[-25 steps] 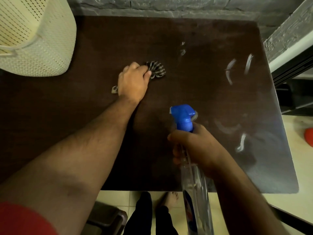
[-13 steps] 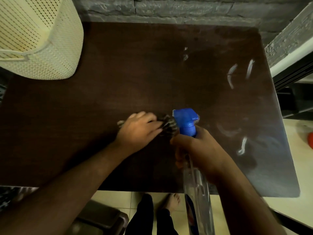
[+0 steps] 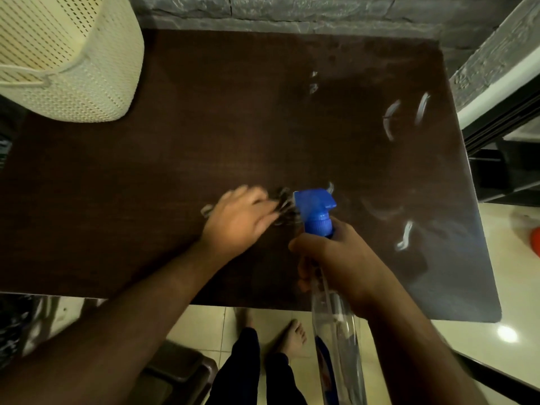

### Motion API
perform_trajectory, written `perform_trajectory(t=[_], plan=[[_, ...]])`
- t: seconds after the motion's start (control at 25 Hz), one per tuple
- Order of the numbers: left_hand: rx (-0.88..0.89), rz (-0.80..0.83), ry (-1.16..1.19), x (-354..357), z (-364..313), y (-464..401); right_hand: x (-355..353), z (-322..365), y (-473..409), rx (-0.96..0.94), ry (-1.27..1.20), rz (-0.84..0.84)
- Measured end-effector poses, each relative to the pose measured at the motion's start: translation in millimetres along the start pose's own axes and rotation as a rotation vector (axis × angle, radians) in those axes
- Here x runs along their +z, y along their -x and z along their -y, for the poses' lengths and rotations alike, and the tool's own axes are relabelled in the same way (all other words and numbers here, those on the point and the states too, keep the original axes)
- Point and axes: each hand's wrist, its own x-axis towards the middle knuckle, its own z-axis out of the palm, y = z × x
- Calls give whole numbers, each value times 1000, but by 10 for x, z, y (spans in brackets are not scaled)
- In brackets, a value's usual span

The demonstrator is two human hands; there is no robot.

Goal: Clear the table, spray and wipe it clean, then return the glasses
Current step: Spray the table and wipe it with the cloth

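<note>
Right hand: your right hand (image 3: 336, 258) is wrapped around the neck of the clear plastic spray bottle with the blue trigger head (image 3: 317, 211), held over the near edge of the desk.
Left hand: your left hand (image 3: 236, 220) presses down with fingers curled on the crumpled striped cloth (image 3: 285, 204), mid-desk just left of the trigger head.
Desk: the dark brown wooden desk (image 3: 204, 127) shows wet streaks to the right.
Wiping advice: work in overlapping passes toward those streaks, keeping the bottle lifted clear.
Far corner: the cream perforated plastic basket (image 3: 67, 62) sits at far left.
Glasses: none visible.
</note>
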Motion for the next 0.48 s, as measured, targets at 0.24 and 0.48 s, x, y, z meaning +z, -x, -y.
perform_trajectory(t=[0.24, 0.48], plan=[[-340, -182, -81, -124, 480, -153, -45, -151, 141, -22, -12, -3], [-184, -58, -58, 12, -106, -223, 158, -349, 113, 18, -3, -24]])
